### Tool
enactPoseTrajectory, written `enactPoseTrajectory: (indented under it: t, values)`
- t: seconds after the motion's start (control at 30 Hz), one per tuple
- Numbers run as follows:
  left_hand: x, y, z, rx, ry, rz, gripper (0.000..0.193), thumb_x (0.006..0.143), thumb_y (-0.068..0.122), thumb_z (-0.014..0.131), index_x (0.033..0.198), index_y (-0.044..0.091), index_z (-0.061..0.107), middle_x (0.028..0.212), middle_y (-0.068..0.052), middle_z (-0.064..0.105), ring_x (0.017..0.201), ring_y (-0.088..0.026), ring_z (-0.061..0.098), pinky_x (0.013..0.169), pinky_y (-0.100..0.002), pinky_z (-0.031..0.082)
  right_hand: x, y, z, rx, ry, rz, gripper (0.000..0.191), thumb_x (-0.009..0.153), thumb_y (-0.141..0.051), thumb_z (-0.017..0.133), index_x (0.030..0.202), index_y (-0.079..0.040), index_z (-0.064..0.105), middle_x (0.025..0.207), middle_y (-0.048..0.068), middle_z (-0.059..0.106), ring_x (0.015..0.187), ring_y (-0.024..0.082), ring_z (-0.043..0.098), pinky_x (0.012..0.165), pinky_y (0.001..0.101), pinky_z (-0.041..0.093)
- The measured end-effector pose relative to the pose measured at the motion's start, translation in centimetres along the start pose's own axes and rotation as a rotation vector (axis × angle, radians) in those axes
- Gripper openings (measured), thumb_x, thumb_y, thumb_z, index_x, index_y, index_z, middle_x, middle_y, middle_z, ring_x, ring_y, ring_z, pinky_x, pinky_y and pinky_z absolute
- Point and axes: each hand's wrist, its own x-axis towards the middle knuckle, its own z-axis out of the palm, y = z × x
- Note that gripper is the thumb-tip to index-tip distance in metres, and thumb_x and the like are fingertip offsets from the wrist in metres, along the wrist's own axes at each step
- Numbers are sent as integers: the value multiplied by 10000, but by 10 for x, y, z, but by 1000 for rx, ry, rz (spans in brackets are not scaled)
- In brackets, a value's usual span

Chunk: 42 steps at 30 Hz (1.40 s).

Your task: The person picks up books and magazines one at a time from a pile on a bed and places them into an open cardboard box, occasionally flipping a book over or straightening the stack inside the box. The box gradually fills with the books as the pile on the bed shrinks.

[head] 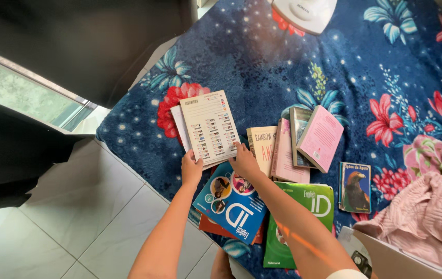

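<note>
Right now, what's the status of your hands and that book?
Both hands, left and right, grip cream book by its lower edge. Blue book beneath. Nothing blocking.

Centre frame: left hand (191,169) and right hand (244,162) grip lower edge of cream book (209,128) over blue floral blanket (262,57). Blue textbook (232,204) below; pink books (303,144) right; pink cloth (432,206) lower right.

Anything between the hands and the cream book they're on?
Nothing visible. The left hand grips the cream book at its lower left corner, and the right hand touches its lower right edge, above the blue textbook.
</note>
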Motion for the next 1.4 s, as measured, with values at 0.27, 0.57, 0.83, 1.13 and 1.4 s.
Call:
enactPoseTrajectory:
  t: [0.27, 0.57, 0.83, 1.13, 1.4]
  values:
    - [13, 11, 4, -280, -173, -257, 446, 969, 243, 682, 1300, -6, 519, 1230, -133, 650, 1078, -218, 674, 899, -401, 587, 6, -4, 6, 0, 55, 15, 720, 915, -292, 685, 1528, -66, 380, 1538, 279, 363, 1381, 490, 376, 1142, 509, 366]
    - [-4, 35, 16, -544, -165, -141, 358, 960, 189, 656, 1208, 46, 441, 1174, -119, 627, 1056, -223, 652, 847, -368, 582, 7, 6, -7, 214, 51, -40, 734, 999, -439, 659, 1559, -48, 388, 1601, 304, 337, 1472, 434, 341, 1181, 484, 330]
    - [-89, 49, 37, 87, -118, 278, 309, 1012, 256, 660, 1204, 82, 491, 1159, -165, 718, 1103, -323, 682, 876, -402, 538, -32, -22, -57, 1022, -96, 113, 743, 901, -406, 657, 1518, -178, 310, 1341, 107, 534, 1143, 205, 567, 819, 415, 525]
    - [-146, 63, 37, 154, -232, 896, 468, 904, 322, 752, 1260, 76, 575, 1480, -222, 545, 1380, -392, 489, 1108, -448, 413, -98, 40, -79, 1455, 115, 200, 322, 947, -144, 614, 1264, -89, 586, 1082, 56, 658, 968, 192, 655, 796, 405, 575]
    - [-168, 91, 38, -263, -402, 92, 696, 960, 384, 659, 1536, 142, 353, 1493, -118, 448, 1405, -236, 405, 1121, -388, 361, -230, 71, -144, 1490, -5, 88, 420, 914, -163, 686, 1315, -131, 567, 1127, 6, 651, 1011, 151, 652, 855, 405, 582]
